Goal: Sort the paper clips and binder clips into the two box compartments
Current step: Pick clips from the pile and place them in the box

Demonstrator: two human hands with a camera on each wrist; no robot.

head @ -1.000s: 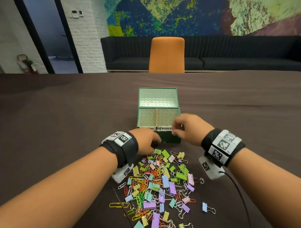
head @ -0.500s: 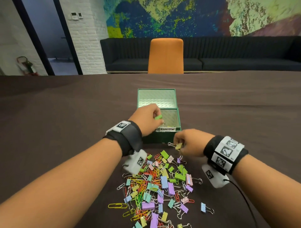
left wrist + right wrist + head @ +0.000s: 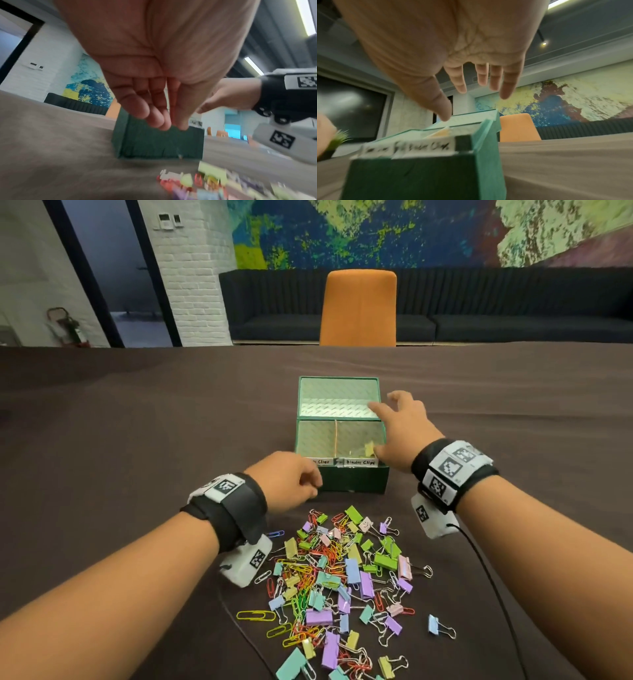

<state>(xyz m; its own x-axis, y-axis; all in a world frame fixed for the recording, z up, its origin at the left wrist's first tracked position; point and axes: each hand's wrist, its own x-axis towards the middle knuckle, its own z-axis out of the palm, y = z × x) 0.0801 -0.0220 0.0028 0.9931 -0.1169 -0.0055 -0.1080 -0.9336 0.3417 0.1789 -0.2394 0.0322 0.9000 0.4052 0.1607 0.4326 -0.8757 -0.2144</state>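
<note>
The right hand (image 3: 399, 428) is hovering spread and empty over the box (image 3: 352, 479), a yellow binder clip (image 3: 369, 448) lying in its right-hand compartment, so a drop looks just made. The left hand (image 3: 289, 481), fingers loosely bent and holding nothing, is hanging by the pile of clips (image 3: 339, 580) near the table's near edge; it needs to pinch one clip next

Box (image 3: 356, 479) front labels (image 3: 360, 462) read "Binder Clips" and, seemingly, "…Clips".

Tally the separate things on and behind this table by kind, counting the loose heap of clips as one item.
Hands: 2, left hand and right hand, both holding nothing
Green box: 1
Compartment labels: 2, left label partly hidden, right label
Clip pile: 1
Orange chair: 1
Total: 7
</note>
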